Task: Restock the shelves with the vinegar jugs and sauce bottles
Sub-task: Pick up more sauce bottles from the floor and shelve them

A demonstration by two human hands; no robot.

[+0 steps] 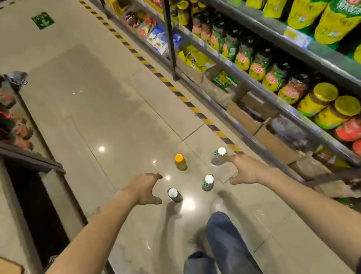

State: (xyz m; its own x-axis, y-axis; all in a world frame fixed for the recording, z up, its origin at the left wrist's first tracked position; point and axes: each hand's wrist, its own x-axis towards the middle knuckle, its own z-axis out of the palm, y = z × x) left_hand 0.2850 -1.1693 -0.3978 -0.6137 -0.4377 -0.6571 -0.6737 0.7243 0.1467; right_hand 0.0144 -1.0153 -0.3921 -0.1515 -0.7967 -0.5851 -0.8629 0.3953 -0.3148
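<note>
Sauce bottles (pixel 208 182) stand loose on the floor (pixel 93 97), four of them in a small cluster close to the striped tape (pixel 206 121) that runs along the floor's right edge, below the shelves (pixel 294 31). One is an orange-capped bottle (pixel 181 162) at the far side of the cluster; the other three have white caps. None is on a shelf yet, and I cannot pick out any vinegar jugs.

Both arms stretch down toward the cluster. The left grip (pixel 144 190) hovers open, fingers spread and lightly curved, just beside the nearest white-capped bottle (pixel 175 195) and holding nothing. The right grip (pixel 245 170) is open too, thumb splayed out, its forefinger crossing in front of the farthest white-capped bottle (pixel 220 156). The blur there makes it impossible to tell whether finger and bottle touch.

The step in hand looks like the pick-up: each grip lined up on its own bottle, nothing lifted. The next move probably calls for lowering each grip over a cap or neck and closing round it without knocking the neighbours, since the bottles stand near one another on a glossy floor and are likely to tip easily.

After that comes finding room on the right-hand shelves. These are packed with green and yellow pouches (pixel 341 12) and yellow-lidded jars (pixel 325 94), with cardboard boxes (pixel 271 144) along the bottom, so a matching gap has to be spotted first.
</note>
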